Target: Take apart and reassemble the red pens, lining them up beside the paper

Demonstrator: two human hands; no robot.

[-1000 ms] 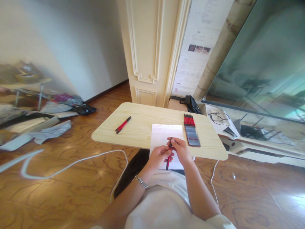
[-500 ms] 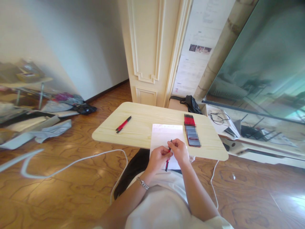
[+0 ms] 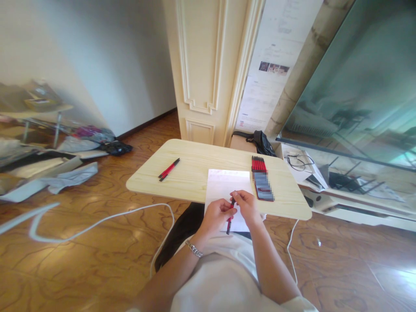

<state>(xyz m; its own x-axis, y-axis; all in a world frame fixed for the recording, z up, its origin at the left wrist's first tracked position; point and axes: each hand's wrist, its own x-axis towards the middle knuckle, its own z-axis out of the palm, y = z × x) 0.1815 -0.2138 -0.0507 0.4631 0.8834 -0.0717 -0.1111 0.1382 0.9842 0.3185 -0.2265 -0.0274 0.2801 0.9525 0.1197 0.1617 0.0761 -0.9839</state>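
Note:
A red pen with black ends (image 3: 229,224) is held between both hands above the near part of a white paper sheet (image 3: 224,184). My left hand (image 3: 217,215) is closed round the pen's middle, with a chain bracelet on that wrist. At the pen's upper end, the fingers of my right hand (image 3: 246,205) pinch it. Two red pens (image 3: 169,169) lie side by side on the left of the small table. On the right, several red pens (image 3: 258,164) stand in a neat row just beyond a phone (image 3: 263,186) with a blurred screen.
The pale wooden table (image 3: 147,177) has rounded corners. A white cable (image 3: 120,216) runs over the floor at left. Behind the table are a black bag (image 3: 262,143) and a cream panel (image 3: 198,56). A low cabinet (image 3: 354,212) stands at right, below a large dark screen (image 3: 360,86).
Both hands have shifted very slightly, and the right fingers have moved a little at the pen's upper end. The pen stays in both hands; the other pens have not moved.

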